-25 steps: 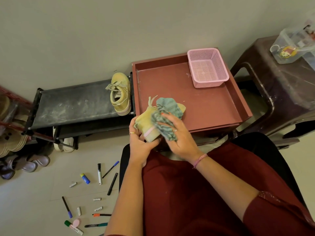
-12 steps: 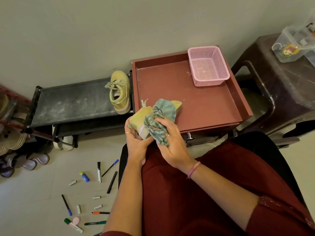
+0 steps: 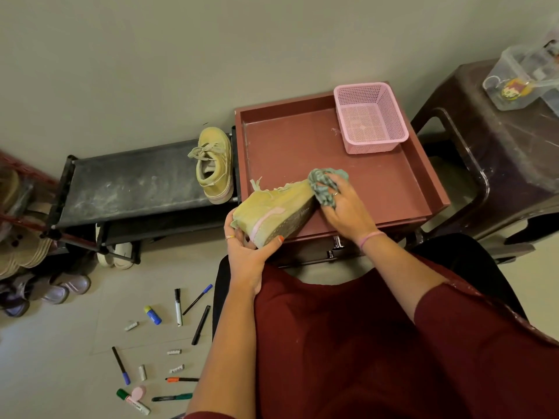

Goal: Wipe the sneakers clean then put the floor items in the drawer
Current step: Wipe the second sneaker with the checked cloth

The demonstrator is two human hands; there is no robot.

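My left hand (image 3: 246,252) grips the heel of a yellow sneaker (image 3: 272,211), held on its side above the front edge of the open maroon drawer (image 3: 393,189). My right hand (image 3: 344,207) holds a bunched teal striped cloth (image 3: 325,184) against the sneaker's toe end. The second yellow sneaker (image 3: 213,164) stands on the black shoe rack (image 3: 133,182) to the left. Several pens, markers and small items (image 3: 178,306) lie scattered on the floor at lower left.
A pink mesh basket (image 3: 370,116) sits in the drawer's back right corner. A dark plastic stool (image 3: 496,146) with a clear container (image 3: 526,77) stands at right. Sandals and shoes (image 3: 36,267) crowd the rack's left end. The wall runs behind.
My right hand has slid the cloth from the sneaker's heel side out to its toe end, to the right. The sneaker now lies turned with its side and sole showing.
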